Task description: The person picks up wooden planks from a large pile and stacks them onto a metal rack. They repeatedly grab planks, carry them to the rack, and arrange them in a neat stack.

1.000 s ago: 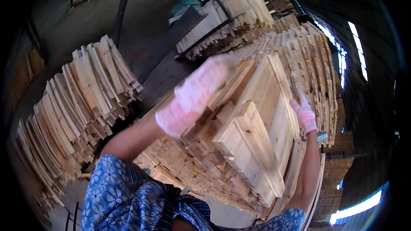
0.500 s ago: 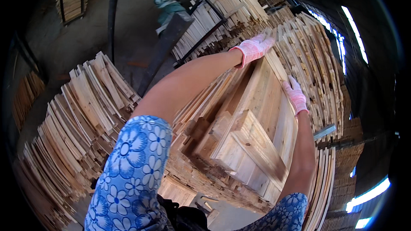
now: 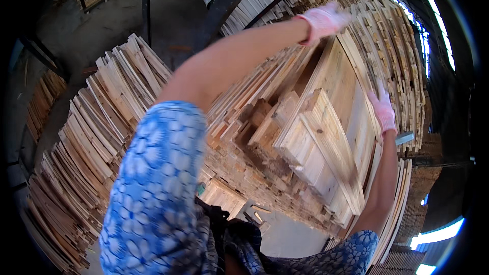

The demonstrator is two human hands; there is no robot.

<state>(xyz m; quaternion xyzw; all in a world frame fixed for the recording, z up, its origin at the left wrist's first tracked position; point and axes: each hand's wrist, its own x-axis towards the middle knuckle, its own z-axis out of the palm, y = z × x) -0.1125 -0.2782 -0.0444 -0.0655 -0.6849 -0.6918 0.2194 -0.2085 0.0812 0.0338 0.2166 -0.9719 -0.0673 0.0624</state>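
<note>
The boards (image 3: 326,137) are showing pale, raw wood, matt and rough-sawn, with knots. Both gloves (image 3: 383,113) are looking like thin pink knit cloth, and the sleeve (image 3: 153,193) is soft printed fabric.

both arms are up and stretched away from the body. left arm runs long and nearly straight, blue flowered sleeve at the shoulder, bare forearm, ending in the left hand (image 3: 326,20) in a pale pink glove, a bit blurred, so i can't really tell how the fingers sit. right arm is raised too, bent at the elbow, forearm pointing up, and the right hand (image 3: 383,112) wears the same glove with fingers held straight.
</note>
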